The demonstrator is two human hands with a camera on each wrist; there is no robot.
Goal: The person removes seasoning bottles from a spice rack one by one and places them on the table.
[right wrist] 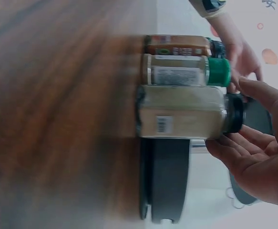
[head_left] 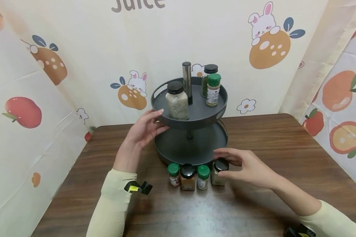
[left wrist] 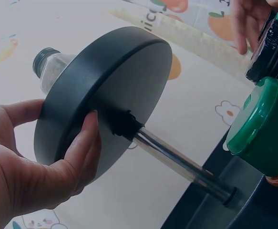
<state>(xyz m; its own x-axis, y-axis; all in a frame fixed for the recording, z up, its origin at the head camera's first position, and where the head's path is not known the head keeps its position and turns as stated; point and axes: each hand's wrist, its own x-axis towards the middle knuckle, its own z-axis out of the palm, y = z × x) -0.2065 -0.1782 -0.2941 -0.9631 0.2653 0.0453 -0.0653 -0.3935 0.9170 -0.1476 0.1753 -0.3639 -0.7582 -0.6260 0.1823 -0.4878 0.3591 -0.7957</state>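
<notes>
My left hand [head_left: 145,130] grips the left rim of the upper tray [head_left: 195,123] of a dark two-tier stand, thumb at the rim and other fingers curled beneath; the left wrist view shows this closely. On that tray stand a large black-capped jar [head_left: 177,103], a green-capped spice bottle [head_left: 213,90] and a black-capped jar [head_left: 204,86]. At the table, my right hand [head_left: 246,166] is spread around the black cap of a square jar of pale powder [right wrist: 181,112]. Its thumb and fingers lie on either side of the cap, with a small gap by the thumb.
Left of the square jar, two green-capped bottles [head_left: 175,177] and a black-capped orange-brown jar [head_left: 188,179] stand in a row on the wooden table [head_left: 261,131]. Right behind them is the lower tray [head_left: 192,151]. A printed curtain [head_left: 172,42] hangs behind the table.
</notes>
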